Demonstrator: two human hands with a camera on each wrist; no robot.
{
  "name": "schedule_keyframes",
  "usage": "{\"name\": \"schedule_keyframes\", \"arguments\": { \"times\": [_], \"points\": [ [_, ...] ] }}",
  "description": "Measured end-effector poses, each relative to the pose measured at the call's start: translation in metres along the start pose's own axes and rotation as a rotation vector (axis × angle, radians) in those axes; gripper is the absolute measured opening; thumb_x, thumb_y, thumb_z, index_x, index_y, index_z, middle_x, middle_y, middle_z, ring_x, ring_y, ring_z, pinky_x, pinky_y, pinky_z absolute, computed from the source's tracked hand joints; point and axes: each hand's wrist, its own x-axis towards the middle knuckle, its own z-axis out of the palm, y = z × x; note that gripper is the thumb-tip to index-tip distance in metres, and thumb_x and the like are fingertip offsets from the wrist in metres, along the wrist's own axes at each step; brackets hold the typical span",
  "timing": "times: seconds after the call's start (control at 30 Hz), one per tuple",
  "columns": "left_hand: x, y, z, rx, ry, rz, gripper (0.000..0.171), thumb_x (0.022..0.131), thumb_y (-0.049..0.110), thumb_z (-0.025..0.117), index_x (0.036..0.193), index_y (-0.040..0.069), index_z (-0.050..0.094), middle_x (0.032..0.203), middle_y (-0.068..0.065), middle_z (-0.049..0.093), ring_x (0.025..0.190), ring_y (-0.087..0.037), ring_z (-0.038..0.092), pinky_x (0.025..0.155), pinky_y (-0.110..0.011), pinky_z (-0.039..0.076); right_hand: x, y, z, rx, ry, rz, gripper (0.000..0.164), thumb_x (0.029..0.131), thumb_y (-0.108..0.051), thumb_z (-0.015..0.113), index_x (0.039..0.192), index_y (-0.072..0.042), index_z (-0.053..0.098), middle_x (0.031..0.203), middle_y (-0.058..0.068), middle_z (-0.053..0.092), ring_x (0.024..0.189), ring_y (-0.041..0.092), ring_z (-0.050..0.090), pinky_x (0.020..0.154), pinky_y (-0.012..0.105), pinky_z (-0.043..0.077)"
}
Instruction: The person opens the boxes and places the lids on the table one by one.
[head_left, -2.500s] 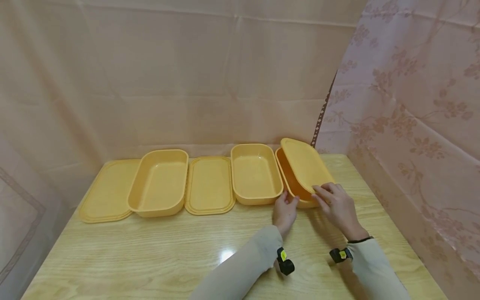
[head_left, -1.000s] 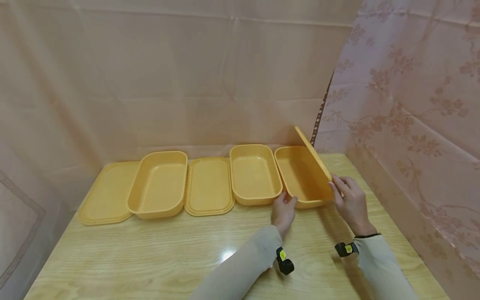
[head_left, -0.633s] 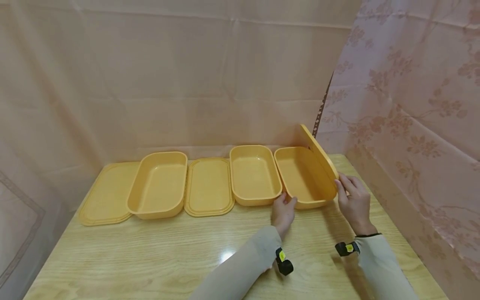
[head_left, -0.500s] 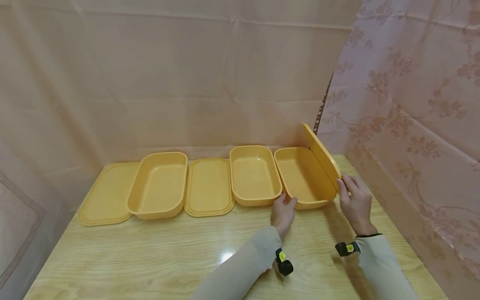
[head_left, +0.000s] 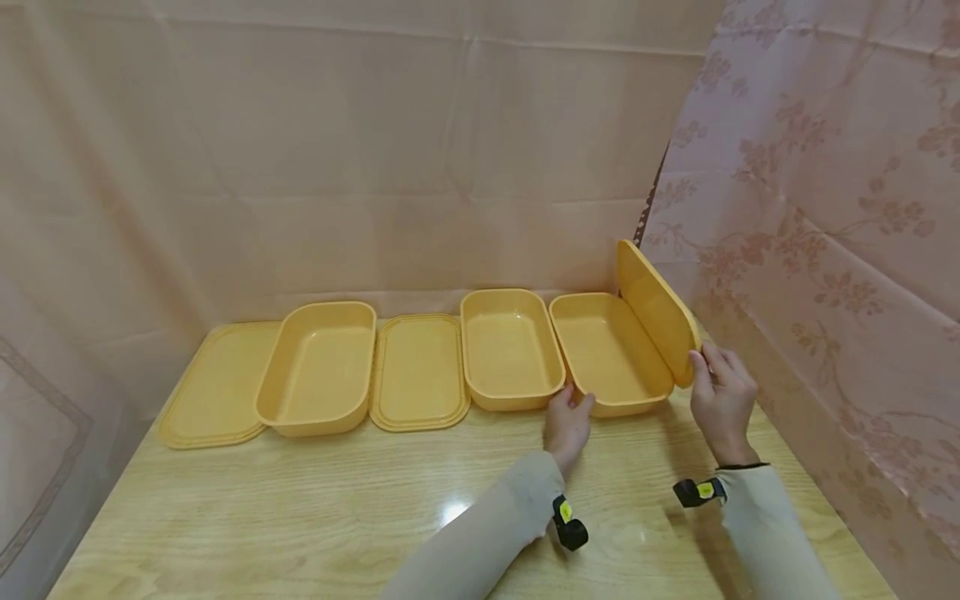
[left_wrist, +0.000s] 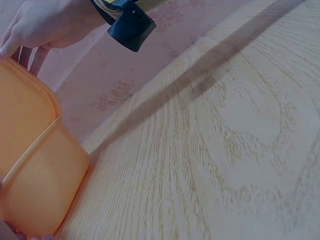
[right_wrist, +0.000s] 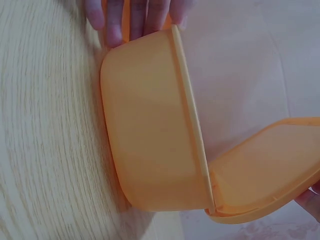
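In the head view, my left hand (head_left: 567, 429) holds the near left corner of the rightmost yellow food container (head_left: 611, 354), its thumb at the rim. Several of its fingertips (right_wrist: 114, 37) press the container's outer wall in the right wrist view. My right hand (head_left: 723, 404) pinches the near end of the container's yellow lid (head_left: 656, 308). The lid stands steeply tilted along the container's right side, underside facing left. Its lower edge is right at the rim in the right wrist view. The inside of this container is bare.
To the left stand a smaller container (head_left: 513, 346) and another container (head_left: 318, 367), both without lids. A lid (head_left: 420, 371) lies flat between them, and a larger lid (head_left: 217, 383) lies at the far left. Curtains (head_left: 450, 167) hang behind the wooden table (head_left: 300, 517).
My right hand has lifted the lid off the rightmost container's top and swung it to the right until it stands steeply. My left hand has stayed at the container's corner.
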Motion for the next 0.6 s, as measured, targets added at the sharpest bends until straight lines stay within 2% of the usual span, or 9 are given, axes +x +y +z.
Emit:
{"name": "schedule_keyframes", "arguments": {
  "times": [0.17,0.27,0.37,0.6],
  "points": [
    [0.000,0.000,-0.001,0.005,-0.005,-0.013,0.054,0.092,0.035,0.063,0.139,0.008,0.054,0.133,-0.010,0.061,0.122,-0.025,0.058,0.103,-0.042,0.046,0.001,0.001,-0.001,0.008,0.043,0.076,0.018,0.083,0.010,0.068,0.101,0.013,0.070,0.081,0.027,0.062,0.081,-0.021,0.046,0.072,-0.005,0.035],
    [0.000,0.000,-0.001,0.007,-0.004,-0.025,0.055,0.092,0.036,0.064,0.139,0.009,0.054,0.132,-0.010,0.062,0.121,-0.024,0.058,0.102,-0.042,0.046,0.002,0.003,-0.002,0.005,0.065,0.122,0.017,0.085,0.008,0.067,0.101,0.012,0.070,0.078,0.008,0.061,0.081,-0.020,0.047,0.070,-0.004,0.036],
    [0.000,0.000,-0.001,0.013,0.002,-0.034,0.054,0.091,0.038,0.065,0.138,0.011,0.056,0.128,-0.009,0.064,0.118,-0.023,0.060,0.100,-0.042,0.047,0.003,0.005,-0.003,0.001,0.091,0.150,0.016,0.086,0.006,0.067,0.101,0.011,0.071,0.084,-0.013,0.054,0.080,-0.020,0.047,0.068,-0.004,0.036],
    [0.000,0.000,-0.002,0.011,0.001,-0.054,0.054,0.090,0.040,0.066,0.137,0.015,0.056,0.125,-0.006,0.065,0.117,-0.022,0.060,0.099,-0.042,0.048,0.003,0.012,-0.004,-0.005,0.124,0.210,0.017,0.087,0.004,0.067,0.102,0.009,0.072,0.086,-0.025,0.051,0.079,-0.019,0.048,0.068,-0.002,0.036]
  ]
}}
